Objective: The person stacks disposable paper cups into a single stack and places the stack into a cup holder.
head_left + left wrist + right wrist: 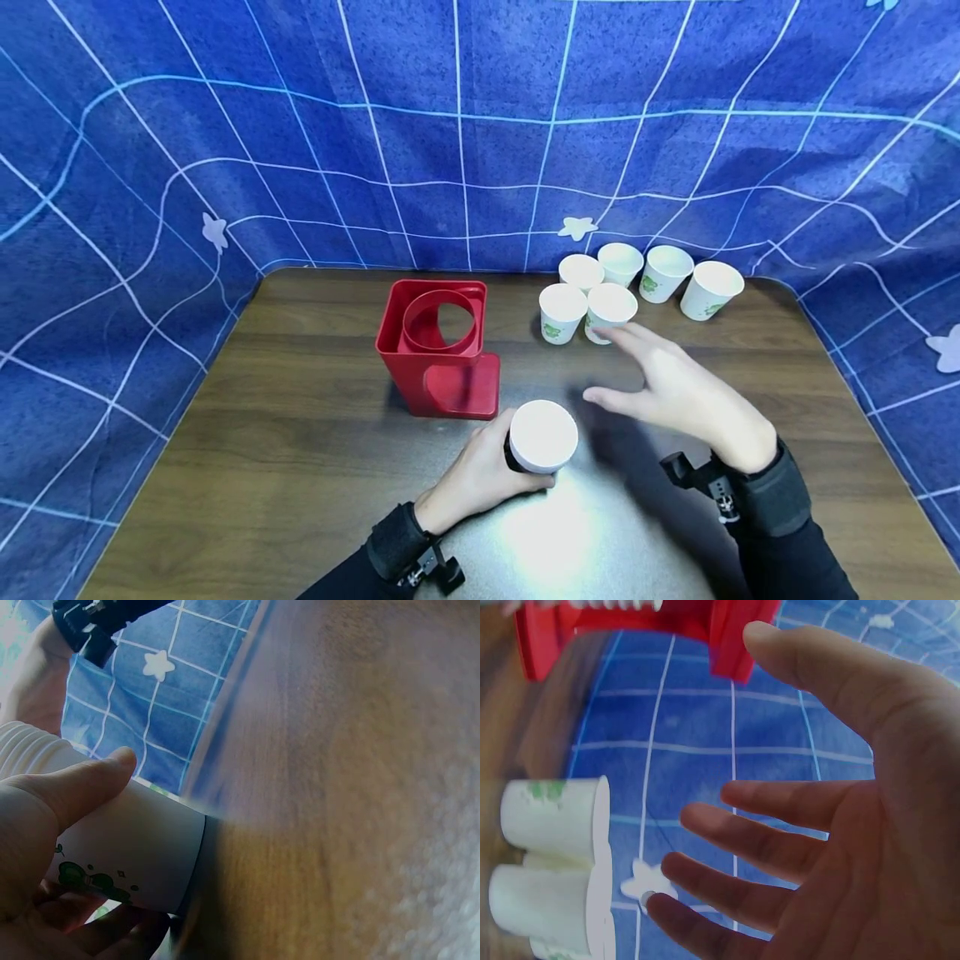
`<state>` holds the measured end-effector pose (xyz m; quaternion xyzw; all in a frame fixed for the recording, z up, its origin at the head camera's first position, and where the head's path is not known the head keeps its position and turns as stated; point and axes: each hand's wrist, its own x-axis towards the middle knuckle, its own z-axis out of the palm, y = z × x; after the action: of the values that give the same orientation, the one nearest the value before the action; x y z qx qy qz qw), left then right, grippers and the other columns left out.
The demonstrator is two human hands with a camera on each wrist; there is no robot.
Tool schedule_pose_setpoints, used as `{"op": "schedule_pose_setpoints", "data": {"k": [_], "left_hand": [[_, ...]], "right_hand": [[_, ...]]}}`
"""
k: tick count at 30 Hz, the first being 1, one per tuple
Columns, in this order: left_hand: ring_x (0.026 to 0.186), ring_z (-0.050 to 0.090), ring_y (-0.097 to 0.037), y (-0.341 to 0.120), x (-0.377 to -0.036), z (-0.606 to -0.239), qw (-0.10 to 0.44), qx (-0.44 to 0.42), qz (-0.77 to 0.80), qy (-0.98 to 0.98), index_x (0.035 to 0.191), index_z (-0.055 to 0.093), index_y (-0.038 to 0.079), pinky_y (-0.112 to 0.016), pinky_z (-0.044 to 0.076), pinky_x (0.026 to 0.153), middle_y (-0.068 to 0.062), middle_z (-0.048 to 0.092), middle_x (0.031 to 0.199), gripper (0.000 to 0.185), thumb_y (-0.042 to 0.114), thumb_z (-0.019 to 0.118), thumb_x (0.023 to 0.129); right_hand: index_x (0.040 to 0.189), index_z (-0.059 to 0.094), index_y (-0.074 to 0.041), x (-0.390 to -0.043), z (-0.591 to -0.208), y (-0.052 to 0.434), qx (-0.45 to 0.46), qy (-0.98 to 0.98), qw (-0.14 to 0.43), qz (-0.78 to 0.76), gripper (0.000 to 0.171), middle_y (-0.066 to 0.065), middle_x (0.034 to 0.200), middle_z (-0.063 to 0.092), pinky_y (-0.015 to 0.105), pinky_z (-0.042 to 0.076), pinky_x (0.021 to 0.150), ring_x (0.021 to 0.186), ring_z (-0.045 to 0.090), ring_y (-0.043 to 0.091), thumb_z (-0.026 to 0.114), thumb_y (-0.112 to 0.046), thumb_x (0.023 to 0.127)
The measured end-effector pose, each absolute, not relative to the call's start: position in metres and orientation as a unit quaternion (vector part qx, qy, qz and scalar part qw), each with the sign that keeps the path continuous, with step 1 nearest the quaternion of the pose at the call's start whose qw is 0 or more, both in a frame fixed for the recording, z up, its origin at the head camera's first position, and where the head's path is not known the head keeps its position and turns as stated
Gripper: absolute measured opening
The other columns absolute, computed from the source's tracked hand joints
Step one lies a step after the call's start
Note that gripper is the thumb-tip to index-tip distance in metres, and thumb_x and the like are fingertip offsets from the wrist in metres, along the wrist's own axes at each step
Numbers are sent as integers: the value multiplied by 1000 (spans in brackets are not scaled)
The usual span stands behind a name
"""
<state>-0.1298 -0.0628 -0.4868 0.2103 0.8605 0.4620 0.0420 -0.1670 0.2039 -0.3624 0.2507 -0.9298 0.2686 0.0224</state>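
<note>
Cup stack (542, 435) — inside left fingers (501, 433) (seemingly).

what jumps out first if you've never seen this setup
The red cup holder stands mid-table, bright against the dark wood table and the blue grid cloth behind. Six white paper cups cluster at the far right of the table. Nearer the camera, the left hand grips a stack of white cups turned bottom up, while the right hand hovers open, fingers spread toward the cluster.
</note>
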Motion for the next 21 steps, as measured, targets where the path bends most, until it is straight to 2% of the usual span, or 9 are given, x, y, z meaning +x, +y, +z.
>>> {"op": "schedule_pose_setpoints", "data": {"k": [3,12,17,21], "left_hand": [[115,65,-10,-63,-130,-487,42,210,459,862,132,57,18,-35,54,101,4,69,124,77,32,97,68],[114,66,-11,-63,-129,-486,36,212,459,862,132,57,17,-35,54,100,3,70,123,77,31,97,67],[115,66,-10,-63,-129,-486,42,212,462,860,132,57,17,-34,54,101,4,70,124,77,30,97,68],[115,65,-10,-62,-129,-486,42,211,461,861,132,57,17,-35,54,101,4,69,124,77,30,97,68]], "right_hand": [[148,51,-8,-173,-360,212,241,-931,44,272,75,16,146,55,57,44,109,134,54,35,79,-44,89],[151,46,-2,-193,-358,230,180,-937,79,290,79,22,152,49,59,34,116,143,43,42,80,-37,89],[149,47,2,-204,-362,237,167,-934,105,298,79,26,150,50,62,35,114,143,42,44,82,-34,88],[151,46,0,-214,-368,239,156,-931,115,308,80,26,147,52,61,35,114,142,43,43,81,-36,88]]}}
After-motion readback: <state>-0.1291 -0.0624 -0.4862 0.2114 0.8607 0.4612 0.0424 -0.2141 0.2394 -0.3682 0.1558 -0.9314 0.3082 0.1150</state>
